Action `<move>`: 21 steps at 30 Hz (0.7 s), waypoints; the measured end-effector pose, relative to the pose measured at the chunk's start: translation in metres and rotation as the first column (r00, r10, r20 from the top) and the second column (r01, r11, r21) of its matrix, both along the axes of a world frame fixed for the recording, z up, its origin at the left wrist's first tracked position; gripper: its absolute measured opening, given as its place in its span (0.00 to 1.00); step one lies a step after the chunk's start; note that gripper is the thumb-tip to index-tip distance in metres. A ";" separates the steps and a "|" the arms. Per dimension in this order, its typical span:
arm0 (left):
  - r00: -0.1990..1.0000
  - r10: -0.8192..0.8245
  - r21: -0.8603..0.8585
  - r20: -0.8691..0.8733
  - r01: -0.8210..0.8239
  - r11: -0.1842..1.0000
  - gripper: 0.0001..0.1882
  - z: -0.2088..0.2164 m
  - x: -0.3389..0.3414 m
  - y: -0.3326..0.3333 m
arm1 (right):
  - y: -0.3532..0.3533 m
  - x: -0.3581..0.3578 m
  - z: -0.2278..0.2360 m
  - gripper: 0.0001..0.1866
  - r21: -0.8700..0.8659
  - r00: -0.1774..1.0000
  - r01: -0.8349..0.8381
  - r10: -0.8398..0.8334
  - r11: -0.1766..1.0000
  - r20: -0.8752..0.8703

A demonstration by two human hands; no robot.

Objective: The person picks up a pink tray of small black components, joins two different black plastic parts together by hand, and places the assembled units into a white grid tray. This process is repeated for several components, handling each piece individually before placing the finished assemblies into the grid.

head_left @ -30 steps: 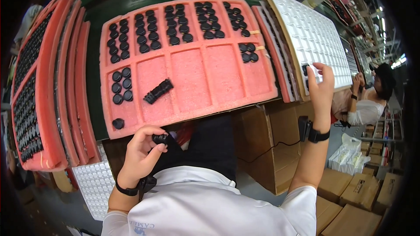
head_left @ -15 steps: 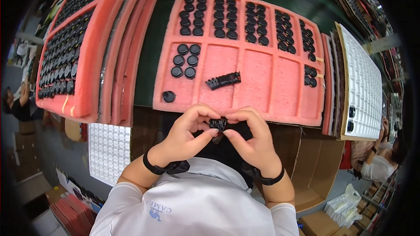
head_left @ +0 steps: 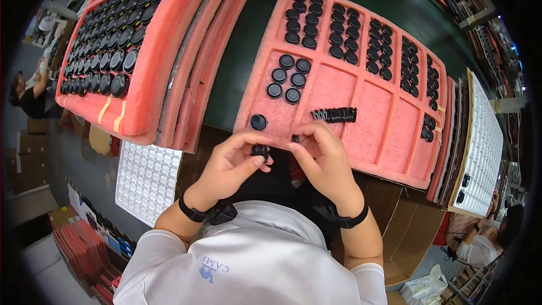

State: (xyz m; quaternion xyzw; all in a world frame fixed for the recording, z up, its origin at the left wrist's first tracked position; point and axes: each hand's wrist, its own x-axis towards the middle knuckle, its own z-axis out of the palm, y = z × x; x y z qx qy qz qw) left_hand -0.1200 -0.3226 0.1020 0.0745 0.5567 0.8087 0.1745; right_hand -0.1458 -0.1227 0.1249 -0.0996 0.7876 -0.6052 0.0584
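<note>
My left hand [head_left: 228, 164]: fingers pinched on a small black cap [head_left: 260, 150], held at the near edge of the pink tray [head_left: 339, 87]. My right hand [head_left: 323, 155]: fingers curled in just beside the left, fingertips on a smaller black piece [head_left: 294, 138]. Tray compartments: far ones filled with round black caps [head_left: 339, 28]; one lone cap [head_left: 258, 121] near left; a row of stacked parts [head_left: 335, 114] mid-tray. Left: stacked pink trays [head_left: 141, 51]. Right: white tray [head_left: 483, 152]. Green surface [head_left: 237, 62] under all.

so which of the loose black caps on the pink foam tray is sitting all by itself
The single black cap near the pink foam tray's front-left corner, just above the left hand; the others sit in clusters or rows.
</note>
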 end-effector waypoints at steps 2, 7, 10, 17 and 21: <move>1.000 0.025 0.004 0.010 -0.025 1.000 0.15 -0.001 0.000 -0.010 | -0.004 -0.017 0.001 0.09 0.440 0.901 0.054 0.147 0.896 -0.409; 0.981 0.111 0.135 0.161 -0.133 0.982 0.11 -0.003 -0.001 -0.022 | -0.018 -0.049 -0.003 0.10 0.571 0.845 0.203 0.152 0.796 -0.513; 0.981 0.112 0.114 0.157 -0.131 0.985 0.10 -0.003 -0.004 -0.024 | -0.022 -0.060 -0.013 0.10 0.640 0.830 0.238 0.190 0.731 -0.525; 0.999 -0.032 0.170 0.044 0.024 0.985 0.09 -0.013 -0.012 -0.026 | -0.014 -0.021 0.005 0.12 0.353 0.884 0.038 0.133 0.935 -0.448; 0.978 -0.125 0.053 0.169 0.117 0.992 0.11 0.005 -0.011 0.002 | -0.005 0.006 0.012 0.13 0.236 0.892 -0.052 0.152 0.970 -0.426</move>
